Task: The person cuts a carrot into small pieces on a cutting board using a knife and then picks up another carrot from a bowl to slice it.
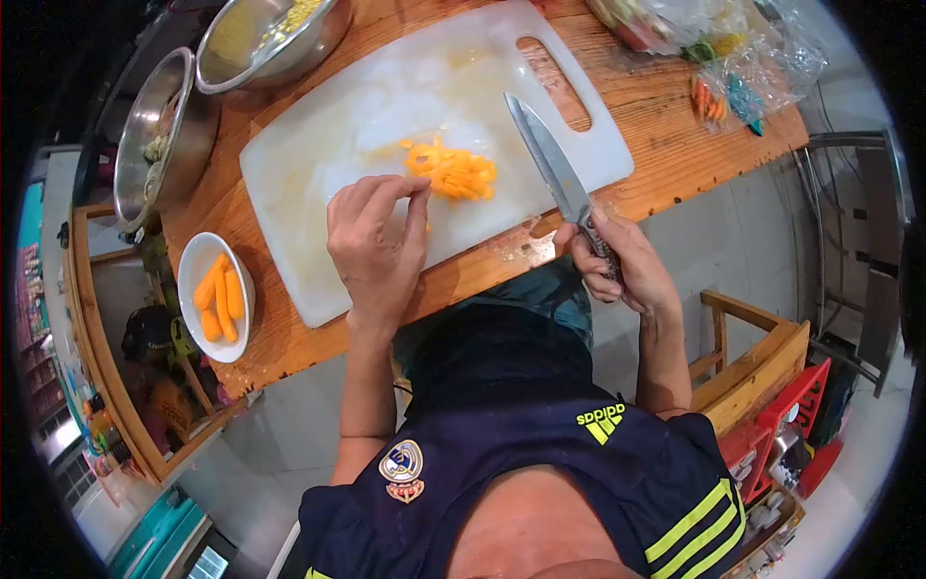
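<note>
My right hand [622, 261] grips a kitchen knife [550, 150] by its dark handle, blade pointing up and away over the right part of the white cutting board [338, 125]. A small heap of chopped orange pieces [453, 172], which look like carrot, lies mid-board. Just left of this heap, my left hand [378, 236] is closed in a pinch, thumb and forefinger tips together beside the pieces. Whether something tiny is between them cannot be made out. Several whole orange carrots [220, 297] rest in a white bowl [186, 280] at the left.
Two metal bowls stand at the upper left: one [207, 121] holds pale and brownish food, the other [333, 34] yellow pieces. Plastic bags of vegetables [666, 24] lie at the wooden table's [675, 145] far right. A wooden stool [752, 347] stands below on the right.
</note>
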`<state>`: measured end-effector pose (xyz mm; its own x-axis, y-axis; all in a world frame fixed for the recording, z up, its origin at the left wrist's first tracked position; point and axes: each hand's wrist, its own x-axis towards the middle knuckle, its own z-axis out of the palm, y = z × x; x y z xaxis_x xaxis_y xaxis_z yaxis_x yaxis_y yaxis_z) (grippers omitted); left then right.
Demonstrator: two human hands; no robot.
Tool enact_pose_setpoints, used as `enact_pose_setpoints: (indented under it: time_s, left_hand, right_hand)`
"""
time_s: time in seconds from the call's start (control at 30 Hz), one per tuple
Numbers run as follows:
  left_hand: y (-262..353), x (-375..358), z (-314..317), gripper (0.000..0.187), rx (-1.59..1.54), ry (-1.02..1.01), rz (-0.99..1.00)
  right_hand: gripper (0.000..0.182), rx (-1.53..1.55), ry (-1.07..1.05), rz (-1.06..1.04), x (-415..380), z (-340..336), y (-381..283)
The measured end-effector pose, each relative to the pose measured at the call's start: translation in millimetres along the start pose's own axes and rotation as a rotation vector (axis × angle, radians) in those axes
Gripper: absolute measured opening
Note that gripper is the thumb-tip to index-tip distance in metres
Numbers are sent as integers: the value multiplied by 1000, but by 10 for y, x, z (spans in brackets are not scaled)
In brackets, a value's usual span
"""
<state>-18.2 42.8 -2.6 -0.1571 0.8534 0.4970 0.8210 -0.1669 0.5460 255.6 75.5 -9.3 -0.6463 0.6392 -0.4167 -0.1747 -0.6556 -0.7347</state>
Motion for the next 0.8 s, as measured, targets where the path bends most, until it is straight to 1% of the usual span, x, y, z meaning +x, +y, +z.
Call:
enact_pose_setpoints:
  time_s: [0.07, 0.1, 0.17, 0.2, 0.27, 0.3, 0.37, 0.43, 0.5, 0.57, 0.63, 0.7, 0.77, 0.8]
  left_hand:
    - [14, -10, -24, 12, -52, 26, -157]
    - [19, -36, -48, 13, -72, 40, -241]
    - [-15, -96, -139, 15, -70, 9, -261]
    - [-35, -123, -188, 17, -70, -8, -268]
    - [-46, -207, -281, 19, -5, -73, -192]
    - [-45, -248, -305, 20, 19, -108, -150]
    - [-62, -346, -284, 21, -31, -107, -103]
    - [-73, -399, -227, 23, -80, -104, -77]
    - [-84, -434, -172, 22, -98, -85, -96]
    - [-91, -436, -149, 22, -114, -76, -114]
    - [-86, -433, -147, 21, -126, -82, -131]
    - [-73, -425, -150, 21, -121, -76, -133]
    - [-65, -420, -151, 21, -116, -68, -134]
    - [-63, -419, -148, 21, -114, -63, -135]
  right_hand:
    - [37, 6, -9, 37, 9, -20, 20]
    - [34, -36, 30, 49, 11, 6, 29]
    - [33, -118, 94, 69, 24, 123, 25]
    - [34, -174, 114, 11, 39, 200, 53]
    - [39, -283, 169, -111, 35, 353, 95]
    - [37, -354, 215, -97, 13, 390, 67]
    - [36, -696, 244, -264, 24, 445, 143]
    - [32, -947, 254, -378, -6, 503, 208]
    - [33, -924, 206, -354, -27, 574, 231]
    - [38, -978, 159, -190, -76, 650, 160]
    - [40, -1011, 144, -208, -112, 715, 77]
    - [41, -1058, 137, -271, -125, 704, 62]
    - [41, -1118, 131, -378, -122, 595, 54]
    - [41, -1114, 122, -337, -127, 572, 12]
